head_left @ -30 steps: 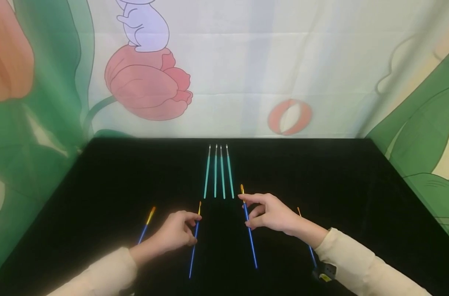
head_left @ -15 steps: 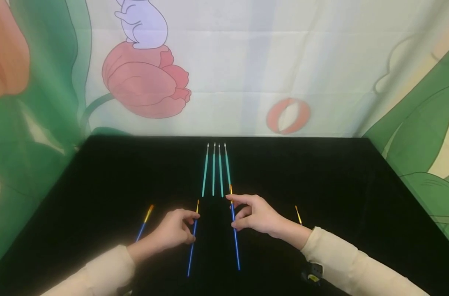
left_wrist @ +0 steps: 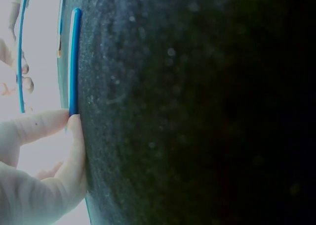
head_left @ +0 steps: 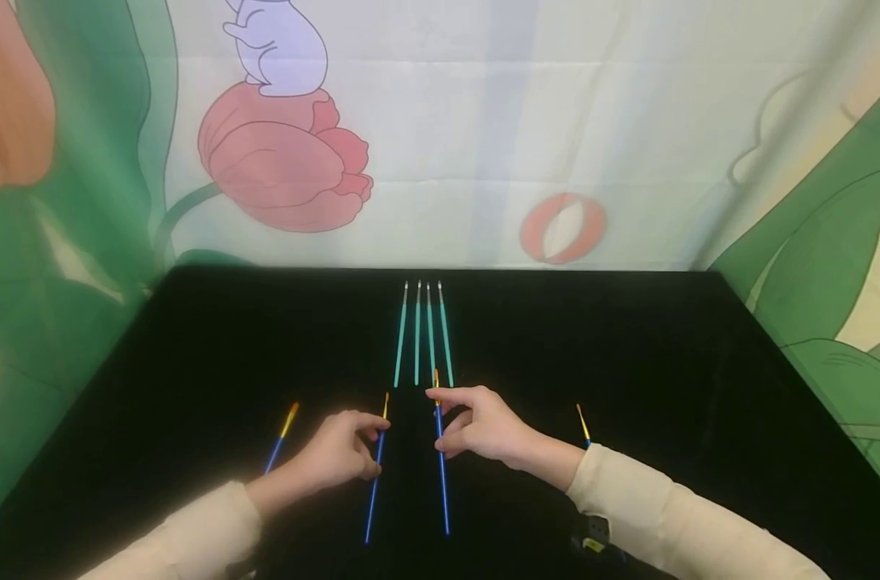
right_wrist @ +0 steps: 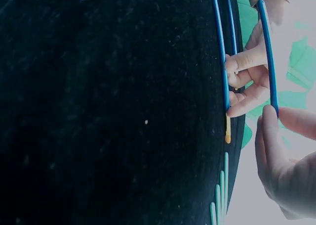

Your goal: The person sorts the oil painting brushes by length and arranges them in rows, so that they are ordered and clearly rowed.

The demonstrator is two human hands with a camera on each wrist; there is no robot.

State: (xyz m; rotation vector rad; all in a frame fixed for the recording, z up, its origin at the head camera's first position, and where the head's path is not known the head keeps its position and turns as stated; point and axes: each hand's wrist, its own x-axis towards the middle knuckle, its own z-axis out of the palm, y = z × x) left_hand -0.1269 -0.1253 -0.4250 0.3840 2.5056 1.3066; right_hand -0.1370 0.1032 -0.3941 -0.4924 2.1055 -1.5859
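My left hand [head_left: 349, 447] pinches a blue-handled paintbrush [head_left: 373, 503] with a yellow ferrule, which lies along the black tabletop. Thumb and fingertip meet on that brush's handle [left_wrist: 74, 62] in the left wrist view. Just to the right, my right hand [head_left: 483, 427] holds another blue paintbrush [head_left: 444, 499] between thumb and fingers, bristles pointing away. The right wrist view shows this brush's handle [right_wrist: 269, 57] raised off the table. Beyond both hands, several teal paintbrushes [head_left: 417, 346] lie side by side, and the raised brush's tip overlaps their near ends in the head view.
One more blue paintbrush [head_left: 283, 432] lies left of my left forearm, partly covered by it. Another paintbrush [head_left: 583, 423] is partly hidden under the right sleeve. The black table [head_left: 628, 338] ends at a printed fabric backdrop [head_left: 440, 161].
My right hand has carried its paintbrush leftward, closer to the one in my left hand. The left hand stays nearly in place, and the view has shifted slightly.
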